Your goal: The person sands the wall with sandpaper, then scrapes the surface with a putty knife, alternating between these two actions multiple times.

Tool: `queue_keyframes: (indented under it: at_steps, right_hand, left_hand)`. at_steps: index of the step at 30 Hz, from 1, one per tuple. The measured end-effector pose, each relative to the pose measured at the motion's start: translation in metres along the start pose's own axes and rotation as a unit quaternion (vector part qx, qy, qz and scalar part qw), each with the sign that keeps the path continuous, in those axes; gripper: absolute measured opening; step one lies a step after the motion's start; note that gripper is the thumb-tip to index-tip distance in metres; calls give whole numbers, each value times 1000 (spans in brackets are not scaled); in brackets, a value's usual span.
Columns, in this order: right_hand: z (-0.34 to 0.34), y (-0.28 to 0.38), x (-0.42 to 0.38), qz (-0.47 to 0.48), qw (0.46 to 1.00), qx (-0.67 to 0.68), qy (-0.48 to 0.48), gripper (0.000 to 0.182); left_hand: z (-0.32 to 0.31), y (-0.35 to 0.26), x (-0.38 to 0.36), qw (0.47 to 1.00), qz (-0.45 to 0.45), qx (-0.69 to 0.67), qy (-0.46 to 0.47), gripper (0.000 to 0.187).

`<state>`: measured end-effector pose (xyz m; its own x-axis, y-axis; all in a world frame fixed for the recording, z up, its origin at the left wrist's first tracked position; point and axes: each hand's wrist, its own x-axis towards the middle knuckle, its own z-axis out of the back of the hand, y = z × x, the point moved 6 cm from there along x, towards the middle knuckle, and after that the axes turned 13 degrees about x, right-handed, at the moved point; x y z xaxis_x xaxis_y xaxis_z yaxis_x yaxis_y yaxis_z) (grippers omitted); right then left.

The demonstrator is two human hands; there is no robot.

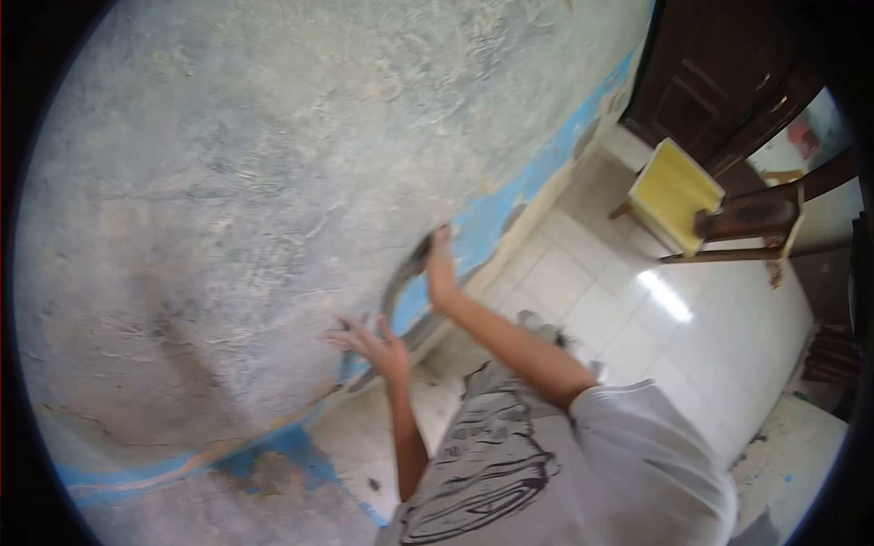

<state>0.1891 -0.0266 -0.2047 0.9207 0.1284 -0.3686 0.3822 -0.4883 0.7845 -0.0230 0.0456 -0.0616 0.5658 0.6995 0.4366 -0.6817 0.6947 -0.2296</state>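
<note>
My left hand (pixel 371 350) is at the lower part of the wall (pixel 246 182), fingers spread and slightly blurred, with nothing visible in it. Above and to its right, my right hand (pixel 442 268) is raised against the wall, its fingers close together around the top of a dark grey curved strip (pixel 401 280). That strip bends down toward my left hand; blur hides what it is. Behind the hands runs a band of blue paint (pixel 519 193) under rough, patchy grey plaster.
A yellow-seated wooden chair (pixel 675 196) lies tipped over on the pale tiled floor (pixel 619 291). Behind it is a dark brown wooden door (pixel 710 82). A worn, pale surface (pixel 801 446) with paint marks is at the lower right.
</note>
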Motion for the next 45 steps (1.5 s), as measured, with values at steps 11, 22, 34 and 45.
queue_keyframes:
  at_steps: [11,22,34,45]
  right_hand:
    - [-32,43,-47,-63,994,80,-28,71]
    - [-26,50,-38,-38,996,52,-65,69]
    - [-26,42,-29,-118,984,69,-118,71]
    - [-40,75,-52,-89,989,103,-62,67]
  left_hand:
    - [-3,-10,0,999,16,18,38,83]
    - [-6,-20,-1,996,64,13,56,87]
    - [-10,-28,-1,995,83,-33,50,90]
    - [-13,-28,1,995,75,-33,51,91]
